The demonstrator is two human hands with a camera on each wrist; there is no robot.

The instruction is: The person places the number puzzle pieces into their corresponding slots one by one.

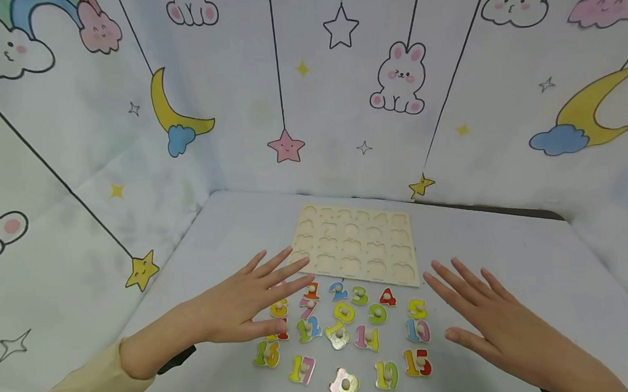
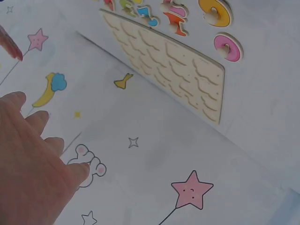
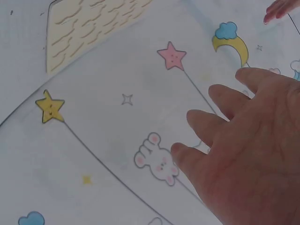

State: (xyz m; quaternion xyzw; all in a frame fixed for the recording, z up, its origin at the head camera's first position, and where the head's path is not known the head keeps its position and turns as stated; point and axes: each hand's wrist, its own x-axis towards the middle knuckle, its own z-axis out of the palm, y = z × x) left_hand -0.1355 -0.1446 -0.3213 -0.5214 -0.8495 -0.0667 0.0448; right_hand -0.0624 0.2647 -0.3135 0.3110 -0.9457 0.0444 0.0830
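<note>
My left hand (image 1: 239,301) is spread with straight fingers above the left side of the number pieces and holds nothing. My right hand (image 1: 493,320), also spread and holding nothing, hovers to the right of them. Between and beyond the hands lies a pale wooden puzzle board (image 1: 355,241) with rows of recesses. Loose coloured wooden number pieces with knobs lie in front of it, among them a red 4 (image 1: 387,297), a blue 2 (image 1: 338,291) and a 15 (image 1: 418,363). The left hand hides some pieces. In the left wrist view a pink 0-shaped piece (image 2: 228,47) lies beside the board.
The white table (image 1: 231,223) meets a cloth wall (image 1: 320,102) printed with stars, moons and rabbits at the back and sides. A dark gap (image 1: 520,211) runs along the table's back right edge. Something black (image 1: 177,360) shows under the left forearm.
</note>
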